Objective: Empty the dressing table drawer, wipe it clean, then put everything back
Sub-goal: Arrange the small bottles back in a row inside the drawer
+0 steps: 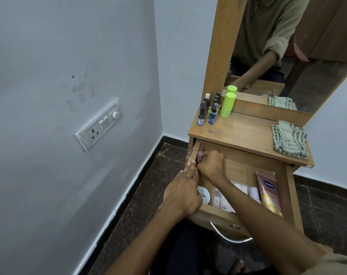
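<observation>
Your drawer stands pulled well out of the dressing table, and both of your hands are together at its far left corner. Your left hand lies over the drawer's left wall with two fingers stretched straight along the top of the wood; whether the thumb underneath pinches anything, you cannot tell from this view. Your right hand reaches in across the drawer with its fingers curled at a small pink bottle that stands tight in that corner; they seem to hold it, though the fingertips are hidden.

Still lying in the drawer near its front are a round white jar just beside your left hand, a few small pale bottles partly under your right forearm, a pale pink tube, and a pink lotion tube against the right wall. A curved metal handle sits on the drawer front.

On the table top, at the back left, stands a cluster of things already out: dark nail polish bottles, a small blue spray bottle and a bright green bottle close to the mirror. A checked cloth lies crumpled at the right end of the top, well apart from the bottles. On the wall to your left is a white switch panel
</observation>
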